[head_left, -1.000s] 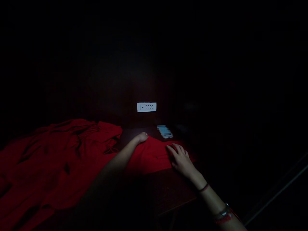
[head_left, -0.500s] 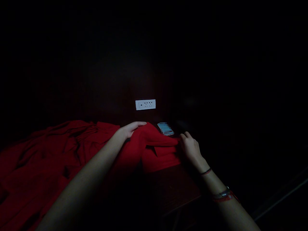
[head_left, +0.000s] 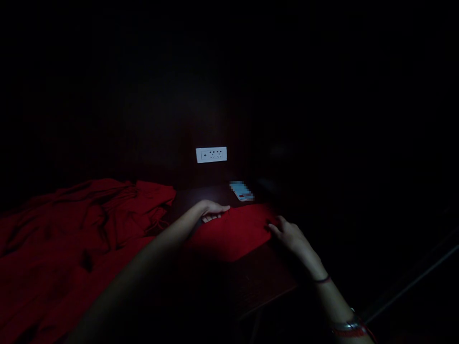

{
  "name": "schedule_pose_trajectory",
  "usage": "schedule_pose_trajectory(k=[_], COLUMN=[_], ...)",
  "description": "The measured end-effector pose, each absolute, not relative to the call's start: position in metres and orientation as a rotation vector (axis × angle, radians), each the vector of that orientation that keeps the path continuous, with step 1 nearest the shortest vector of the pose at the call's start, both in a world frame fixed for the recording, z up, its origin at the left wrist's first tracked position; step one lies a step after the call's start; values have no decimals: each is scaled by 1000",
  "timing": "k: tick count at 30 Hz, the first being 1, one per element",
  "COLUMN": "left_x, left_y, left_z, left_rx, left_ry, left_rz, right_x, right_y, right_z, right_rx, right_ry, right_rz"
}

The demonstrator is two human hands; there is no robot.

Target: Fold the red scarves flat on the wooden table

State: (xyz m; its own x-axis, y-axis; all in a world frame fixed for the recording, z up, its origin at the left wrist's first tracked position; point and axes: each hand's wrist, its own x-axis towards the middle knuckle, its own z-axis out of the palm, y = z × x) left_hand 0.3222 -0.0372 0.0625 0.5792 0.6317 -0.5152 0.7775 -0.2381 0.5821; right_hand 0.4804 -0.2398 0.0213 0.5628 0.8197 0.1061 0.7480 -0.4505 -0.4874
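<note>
A section of red cloth (head_left: 247, 229) lies fairly flat on the dark tabletop between my two hands. My left hand (head_left: 213, 210) pinches its far left edge between thumb and fingers, the other fingers curled under. At the cloth's right end, my right hand (head_left: 290, 235) has its fingers bent and closed on the edge; its fingertips are partly in shadow. Toward the left, the cloth runs into a large crumpled heap of red fabric (head_left: 71, 229) with deep folds. My left forearm crosses in front of part of it.
Just beyond the cloth lies a phone (head_left: 242, 191), its screen lit and pixelated. A white socket panel (head_left: 211, 155) is fixed to the dark wall behind. The near edge of the dark table (head_left: 261, 282) shows at the lower middle. Deep shadow hides the surroundings.
Both hands first lifted the cloth into a raised fold, the right hand closing on its right end. Now the cloth is lowered and lies flatter, with its earlier creases smoothed.
</note>
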Motion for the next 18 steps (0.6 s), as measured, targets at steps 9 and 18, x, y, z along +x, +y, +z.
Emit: schedule_pose_trajectory(k=[9,18], left_x=[358,369], left_y=[-46,-38], left_z=[52,38], left_rx=[1957,1893], left_ry=[1240,1200], left_rz=[-176,95], right_x=[481,478], right_y=[-235,-240], right_z=[7,0], right_rx=[-1805,-1838], right_ry=[-925,-1087], right_rz=[482,205])
